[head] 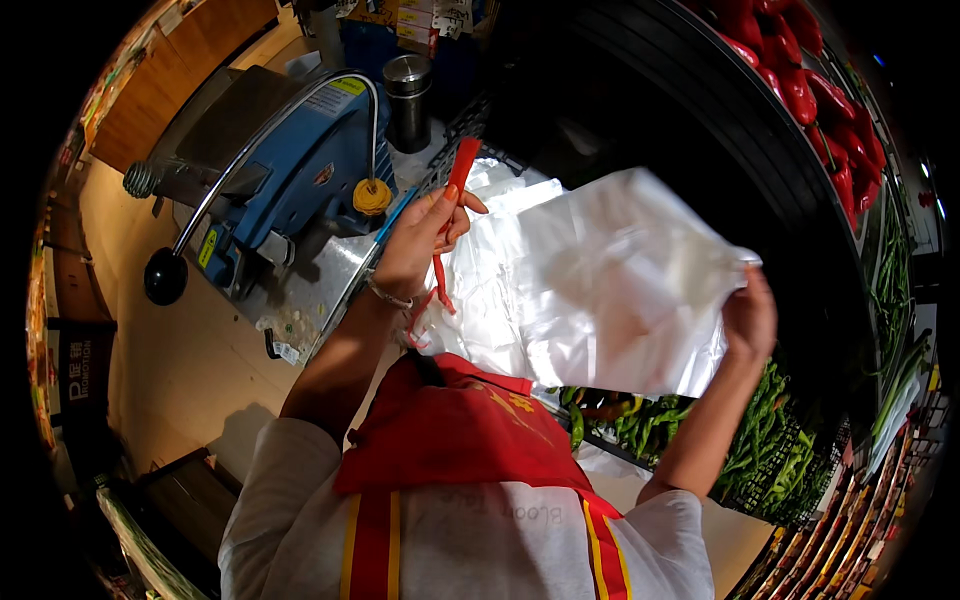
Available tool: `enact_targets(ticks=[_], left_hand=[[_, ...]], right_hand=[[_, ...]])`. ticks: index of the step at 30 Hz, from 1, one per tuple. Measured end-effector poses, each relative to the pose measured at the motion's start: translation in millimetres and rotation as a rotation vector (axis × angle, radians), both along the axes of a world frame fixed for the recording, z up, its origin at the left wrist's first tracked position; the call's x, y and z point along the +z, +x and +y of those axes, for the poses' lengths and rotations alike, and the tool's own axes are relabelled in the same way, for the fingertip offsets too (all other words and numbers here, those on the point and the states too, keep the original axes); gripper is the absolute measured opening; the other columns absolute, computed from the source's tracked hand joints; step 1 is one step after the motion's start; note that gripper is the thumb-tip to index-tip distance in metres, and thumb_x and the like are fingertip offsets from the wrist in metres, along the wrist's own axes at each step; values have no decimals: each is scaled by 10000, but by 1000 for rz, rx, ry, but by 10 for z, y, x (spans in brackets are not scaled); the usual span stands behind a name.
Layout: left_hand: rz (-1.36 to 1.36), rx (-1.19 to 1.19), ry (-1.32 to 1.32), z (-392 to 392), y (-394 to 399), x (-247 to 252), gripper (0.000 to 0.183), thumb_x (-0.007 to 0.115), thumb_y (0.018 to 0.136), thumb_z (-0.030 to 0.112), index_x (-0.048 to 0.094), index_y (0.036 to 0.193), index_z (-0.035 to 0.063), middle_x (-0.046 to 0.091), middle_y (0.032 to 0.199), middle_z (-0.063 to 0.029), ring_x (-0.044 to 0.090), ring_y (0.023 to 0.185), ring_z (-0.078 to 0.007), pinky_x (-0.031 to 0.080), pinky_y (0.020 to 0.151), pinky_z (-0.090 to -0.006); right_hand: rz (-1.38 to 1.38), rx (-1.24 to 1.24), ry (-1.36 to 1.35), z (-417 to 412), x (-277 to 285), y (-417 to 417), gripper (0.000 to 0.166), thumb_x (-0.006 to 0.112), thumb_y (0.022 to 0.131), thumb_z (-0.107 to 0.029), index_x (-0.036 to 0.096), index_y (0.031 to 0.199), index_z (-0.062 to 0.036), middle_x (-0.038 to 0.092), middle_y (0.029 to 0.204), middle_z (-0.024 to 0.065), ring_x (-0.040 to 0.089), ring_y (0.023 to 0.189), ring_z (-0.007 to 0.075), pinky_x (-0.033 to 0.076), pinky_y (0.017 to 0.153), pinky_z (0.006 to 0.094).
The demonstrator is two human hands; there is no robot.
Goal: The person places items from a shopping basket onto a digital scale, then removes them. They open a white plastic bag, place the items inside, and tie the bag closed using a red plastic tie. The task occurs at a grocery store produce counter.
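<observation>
My left hand (431,232) grips a flat red plastic strip (465,161), whose thinner tail dangles below the fingers over a pile of clear plastic bags (484,285). One clear plastic bag (615,285) is spread out to the right, slightly blurred. At its right edge my right hand (752,315) pinches the film. The bag's left side overlaps the pile, and whether it is separate from it I cannot tell.
On the left stands a blue machine (300,165) with a bent steel lever (255,146) and a black ball knob (165,276). A yellow bundle (373,196) hangs by it. Crates hold green peppers (645,427); red peppers (840,112) lie upper right. A steel canister (407,97) stands behind.
</observation>
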State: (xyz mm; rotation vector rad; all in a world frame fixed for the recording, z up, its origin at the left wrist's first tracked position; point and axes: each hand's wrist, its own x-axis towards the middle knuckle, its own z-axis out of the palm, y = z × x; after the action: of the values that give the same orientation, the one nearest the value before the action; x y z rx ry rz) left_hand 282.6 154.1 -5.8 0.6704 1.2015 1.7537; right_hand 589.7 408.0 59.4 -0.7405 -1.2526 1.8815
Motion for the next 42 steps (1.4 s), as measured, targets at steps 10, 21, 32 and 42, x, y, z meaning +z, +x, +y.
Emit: enact_targets(ticks=[10,21,32,42], left_hand=[[123,70,41,-149,160,120,333,330,946,221,548,903,-27,409,715,3,337,617,-41,282,584,-154],[270,-353,-80,-120,457,-421,118,564,768,14,574,881,-20,539,677,-17,501,607,-44,403,545,-170],[402,-232,-18,-45,517,-731,107,614,743,-1,560,834,-19,536,920,-69,519,602,-58,423,530,-176],[194,-268,-2,-72,673,-719,156,539,755,-54,547,905,-13,489,953,-52,511,624,-52,422,541,-179]], right_hand=[[-528,185,463,-396,857,-686,282,604,816,-198,572,1052,-47,580,817,-6,525,710,63,428,631,194],[-397,457,-90,-1767,-1564,-1109,98,552,852,-96,566,905,-14,529,762,-25,434,667,47,356,601,181],[-410,296,198,-1737,-1285,-996,109,558,847,-98,566,878,7,507,709,-30,410,634,35,345,559,176],[-413,76,763,-1817,-1079,-985,75,633,741,17,606,811,24,562,697,61,534,630,107,425,581,213]])
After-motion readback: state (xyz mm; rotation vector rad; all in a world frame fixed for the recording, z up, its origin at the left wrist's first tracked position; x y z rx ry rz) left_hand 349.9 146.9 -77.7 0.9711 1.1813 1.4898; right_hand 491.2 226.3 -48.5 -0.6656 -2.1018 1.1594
